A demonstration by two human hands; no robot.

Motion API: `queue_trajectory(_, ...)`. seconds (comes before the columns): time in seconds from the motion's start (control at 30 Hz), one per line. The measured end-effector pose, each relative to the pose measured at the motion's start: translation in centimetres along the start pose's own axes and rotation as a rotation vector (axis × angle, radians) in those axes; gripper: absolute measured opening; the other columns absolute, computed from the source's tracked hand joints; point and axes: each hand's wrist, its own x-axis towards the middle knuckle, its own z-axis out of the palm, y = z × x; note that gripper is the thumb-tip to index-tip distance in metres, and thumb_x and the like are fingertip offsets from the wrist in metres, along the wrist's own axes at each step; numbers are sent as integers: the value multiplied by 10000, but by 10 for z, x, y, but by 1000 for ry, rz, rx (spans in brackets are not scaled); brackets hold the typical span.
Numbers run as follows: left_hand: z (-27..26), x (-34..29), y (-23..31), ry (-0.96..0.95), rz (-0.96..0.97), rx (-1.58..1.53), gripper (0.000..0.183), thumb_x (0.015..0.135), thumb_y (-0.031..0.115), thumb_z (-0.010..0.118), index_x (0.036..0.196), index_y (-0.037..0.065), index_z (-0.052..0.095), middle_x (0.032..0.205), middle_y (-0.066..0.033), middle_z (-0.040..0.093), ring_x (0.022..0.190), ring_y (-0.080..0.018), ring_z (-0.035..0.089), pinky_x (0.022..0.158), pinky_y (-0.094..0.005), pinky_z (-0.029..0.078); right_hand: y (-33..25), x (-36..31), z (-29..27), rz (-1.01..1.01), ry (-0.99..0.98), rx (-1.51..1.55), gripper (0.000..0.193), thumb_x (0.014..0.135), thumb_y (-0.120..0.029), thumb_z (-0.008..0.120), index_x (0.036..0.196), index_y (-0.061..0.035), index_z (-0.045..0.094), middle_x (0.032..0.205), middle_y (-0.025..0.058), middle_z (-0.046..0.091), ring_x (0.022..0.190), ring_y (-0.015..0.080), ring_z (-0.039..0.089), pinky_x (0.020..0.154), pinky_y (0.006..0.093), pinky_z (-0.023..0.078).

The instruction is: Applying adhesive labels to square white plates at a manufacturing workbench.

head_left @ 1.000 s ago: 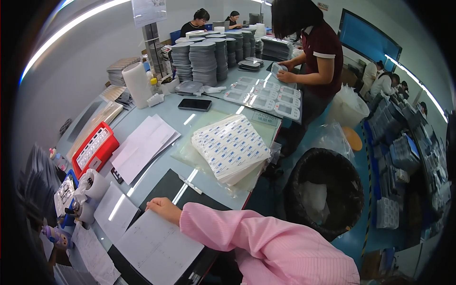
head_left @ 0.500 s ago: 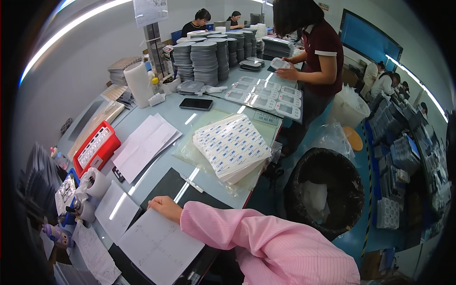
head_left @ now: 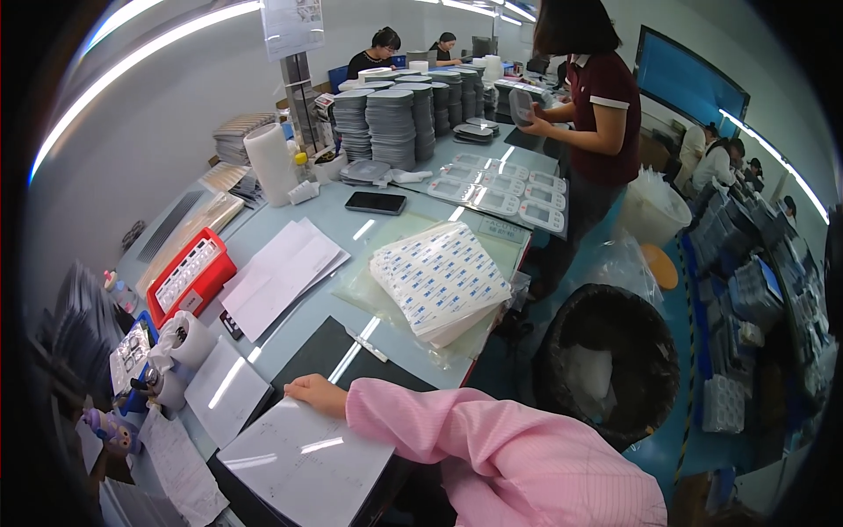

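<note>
My right hand point(head_left: 316, 394), in a pink striped sleeve, has its fingers closed on the far edge of a white sheet of paper point(head_left: 303, 461) with faint marks and glare across it. The sheet lies at a slight tilt over the near edge of the desk. Just left of it rests another white sheet or booklet point(head_left: 226, 392), which reflects the lamp. A dark mat point(head_left: 327, 356) shows beyond my fingers, with a small white strip point(head_left: 367, 345) on it. My left hand is out of view.
A stack of white sheets with blue print point(head_left: 443, 277) lies beyond my forearm. Nearby are loose papers point(head_left: 283, 272), a phone point(head_left: 376, 203), a red tray point(head_left: 189, 272) and paper rolls. A black-lined bin point(head_left: 606, 360) stands right of the desk. Across it, a co-worker point(head_left: 597, 114) holds a panel.
The sheet under my right hand now tilts and catches more glare. The co-worker has raised and turned the panel. The whole view has shifted slightly.
</note>
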Motion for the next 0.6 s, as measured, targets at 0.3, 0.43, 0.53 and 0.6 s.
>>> queue_trajectory(0.3,73,22,86,17,128,-178,424,889,129,700,1268,6,553,971,-152,668,853,-260,633,734,-349,550,18,7,0,-10,36,14,305,988,-324,571,907,-45,666,783,-10,625,713,70,558,661,246,456)
queue_trajectory(0.43,99,29,97,-202,254,-512,399,865,122,647,1225,-10,537,1071,-184,620,880,-291,597,775,-395,506,23,3,0,-17,27,23,300,990,-328,575,887,-60,662,773,-17,615,700,59,546,642,240,445)
queue_trajectory(0.53,100,29,88,-348,339,-723,384,848,117,611,1196,-20,526,1137,-206,588,898,-311,574,803,-426,476,23,-2,5,23,-41,-29,321,980,-341,582,881,-48,669,762,-6,616,705,75,550,640,269,456)
queue_trajectory(0.6,78,20,51,-559,307,-1005,507,845,243,639,1258,-2,477,1068,-191,573,912,-335,562,895,-428,446,26,-6,18,66,-103,-76,345,974,-356,579,892,-38,686,764,8,628,715,84,559,641,299,475)
